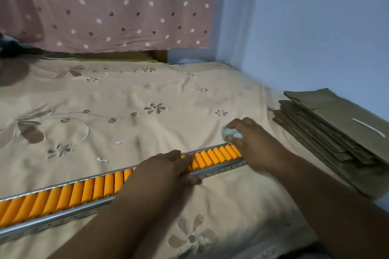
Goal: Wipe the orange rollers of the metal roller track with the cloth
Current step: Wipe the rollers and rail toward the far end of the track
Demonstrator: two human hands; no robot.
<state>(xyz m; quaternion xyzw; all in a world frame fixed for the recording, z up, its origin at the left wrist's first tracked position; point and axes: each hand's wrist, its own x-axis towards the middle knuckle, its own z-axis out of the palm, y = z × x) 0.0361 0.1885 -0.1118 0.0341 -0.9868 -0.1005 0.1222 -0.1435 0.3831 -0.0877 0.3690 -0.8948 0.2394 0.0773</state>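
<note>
A long metal roller track [219, 171] with a row of orange rollers [88, 188] lies slantwise across the bed, from lower left to middle right. My left hand [166, 166] grips the track near its middle, fingers over the rollers and thumb on the near rail. My right hand [250, 139] is at the track's right end, closed on a small balled-up white cloth [230, 133] held just above and beyond the last rollers. The rollers under both hands are hidden.
The track rests on a beige bedsheet [147, 94] with flower embroidery. A stack of flattened brown cardboard [328, 130] lies to the right against the blue wall. A pink dotted curtain [109, 6] hangs behind. Small white scraps [102, 160] lie on the sheet.
</note>
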